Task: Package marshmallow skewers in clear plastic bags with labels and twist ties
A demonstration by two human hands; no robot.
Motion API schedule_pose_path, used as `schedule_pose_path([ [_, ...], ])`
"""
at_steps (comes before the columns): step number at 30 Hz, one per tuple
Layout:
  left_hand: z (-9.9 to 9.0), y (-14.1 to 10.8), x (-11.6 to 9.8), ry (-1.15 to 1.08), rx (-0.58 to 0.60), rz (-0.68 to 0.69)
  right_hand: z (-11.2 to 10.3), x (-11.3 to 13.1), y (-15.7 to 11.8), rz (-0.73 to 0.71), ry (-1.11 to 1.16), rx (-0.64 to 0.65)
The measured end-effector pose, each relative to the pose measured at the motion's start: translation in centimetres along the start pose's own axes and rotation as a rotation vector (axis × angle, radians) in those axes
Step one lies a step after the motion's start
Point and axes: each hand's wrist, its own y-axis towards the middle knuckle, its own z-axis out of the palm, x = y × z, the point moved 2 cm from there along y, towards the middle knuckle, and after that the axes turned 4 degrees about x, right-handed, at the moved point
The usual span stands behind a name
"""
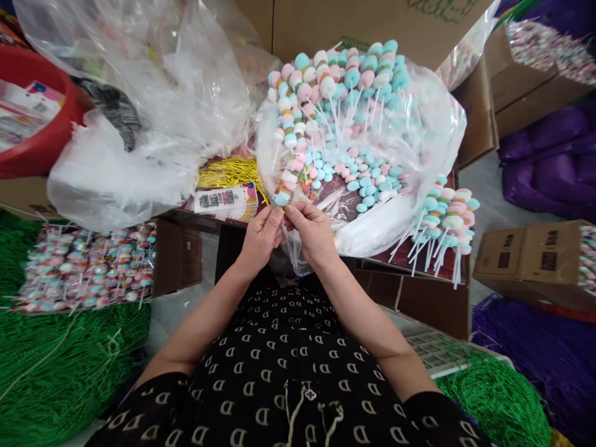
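Observation:
At the table's front edge, my left hand (261, 237) and my right hand (313, 233) meet with thumbs and fingertips pinched. Between them is the near end of a marshmallow skewer (289, 179) in a clear printed wrapper, which points away from me. Exactly what the fingertips press on is hidden. Left of my hands lie a stack of printed cards (223, 200) and a bundle of gold twist ties (230, 172). Beyond them, loose pink, blue and white sweets (370, 180) are spread on clear plastic, with a pile of unwrapped skewers (344, 71) behind.
More skewers (449, 214) overhang the table's right edge, beside white sticks (379, 226). Clear plastic bags (153, 93) heap up at the left, near a red tub (69, 133). A box of wrapped skewers (93, 267) stands lower left. Green cord (56, 372) covers the floor there.

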Motion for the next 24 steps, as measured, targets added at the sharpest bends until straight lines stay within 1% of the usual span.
schedule_pose_path([
  [3,0.2,-0.1,0.1,0.024,-0.006,0.037,0.3,-0.7,0.1,-0.008,0.033,-0.038],
  [5,0.3,-0.2,0.2,0.019,-0.023,0.029,0.3,-0.6,-0.1,-0.032,-0.042,-0.062],
  [7,0.3,-0.3,0.4,0.005,-0.048,0.022,0.2,-0.1,-0.5,-0.113,-0.212,-0.094],
  [10,-0.1,-0.3,0.7,0.036,-0.079,0.040,0.0,0.9,-0.9,-0.306,-0.501,-0.110],
  [12,-0.5,-0.3,0.9,0.120,-0.114,0.047,0.0,1.4,-0.9,-0.401,-0.603,-0.090],
  [14,-0.7,-0.3,0.8,0.185,-0.142,0.041,0.0,1.6,-0.7,-0.444,-0.629,-0.060],
  [15,-0.7,-0.3,0.7,0.180,-0.141,0.041,0.0,1.6,-0.6,-0.449,-0.619,-0.046],
  [17,-0.4,-0.2,0.4,0.088,-0.098,0.042,0.0,1.3,-0.4,-0.422,-0.552,-0.029],
  [20,0.3,-0.1,-0.3,-0.092,-0.022,0.007,-0.2,0.6,-0.1,-0.321,-0.371,-0.032],
  [22,0.6,-0.2,-0.8,-0.141,-0.021,-0.032,-0.3,0.1,0.0,-0.253,-0.279,-0.021],
  [24,0.6,-0.2,-1.0,-0.142,-0.044,-0.070,-0.5,-0.1,-0.1,-0.226,-0.266,0.001],
])
